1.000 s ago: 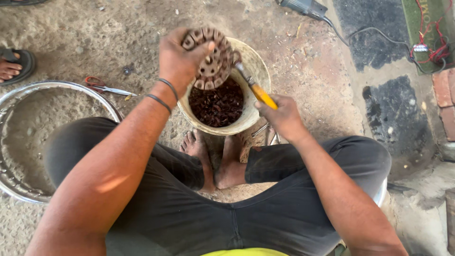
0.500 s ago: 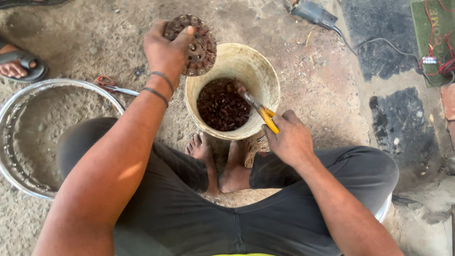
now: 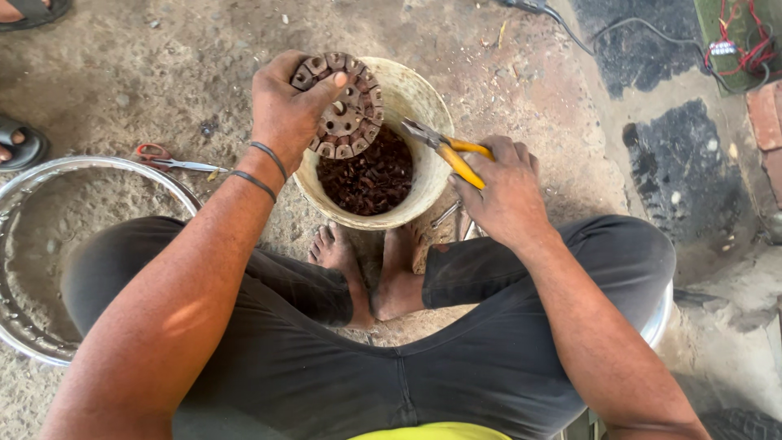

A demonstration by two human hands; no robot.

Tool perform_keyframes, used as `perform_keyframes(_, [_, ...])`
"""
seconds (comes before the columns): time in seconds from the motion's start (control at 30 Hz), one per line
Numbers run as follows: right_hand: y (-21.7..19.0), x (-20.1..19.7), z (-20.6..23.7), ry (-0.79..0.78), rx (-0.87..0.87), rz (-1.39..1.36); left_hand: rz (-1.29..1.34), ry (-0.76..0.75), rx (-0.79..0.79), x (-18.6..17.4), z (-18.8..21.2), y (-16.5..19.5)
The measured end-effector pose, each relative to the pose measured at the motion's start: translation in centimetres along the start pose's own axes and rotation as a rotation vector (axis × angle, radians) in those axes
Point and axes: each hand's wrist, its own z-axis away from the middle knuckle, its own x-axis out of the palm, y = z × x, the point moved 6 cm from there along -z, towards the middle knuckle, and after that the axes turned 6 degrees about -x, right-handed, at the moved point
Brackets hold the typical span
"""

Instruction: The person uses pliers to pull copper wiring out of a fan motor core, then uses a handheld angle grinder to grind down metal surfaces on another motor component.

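The left hand keeps a closed grip on a rusty round metal core, ringed with slots, held tilted over the upper left rim of a pale bucket in the upper middle of the frame. The right hand is closed around yellow-handled pliers, whose nose points toward the core above the bucket's right side. Dark brown scraps fill the bucket's bottom. Two bare feet rest on the dirt floor just below the bucket. Red-handled scissors lie on the floor at the left, beside a wide metal basin.
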Motion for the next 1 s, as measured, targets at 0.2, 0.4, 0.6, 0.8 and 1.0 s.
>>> perform_keyframes(0.2, [-1.1,0.8,-0.3,0.021,-0.054,0.063,-0.071,0.040,-0.111,0.2,0.3,-0.5])
perform_keyframes(0.4, [-1.8,1.0,-0.9,0.010,-0.102,0.018,-0.168,0.036,-0.109,0.4,0.4,-1.0])
perform_keyframes(0.6, [0.0,2.4,-1.0,-0.125,0.080,-0.155,-0.132,0.028,-0.053,0.8,0.1,-1.2])
perform_keyframes(0.8, [2.1,1.7,-0.8,-0.131,0.142,-0.141,0.023,0.119,-0.131,-1.0,-0.5,-1.4])
perform_keyframes(1.0, [1.1,2.1,-0.5,-0.124,0.017,0.006,0.162,0.075,-0.197,-0.8,-0.4,-1.8])
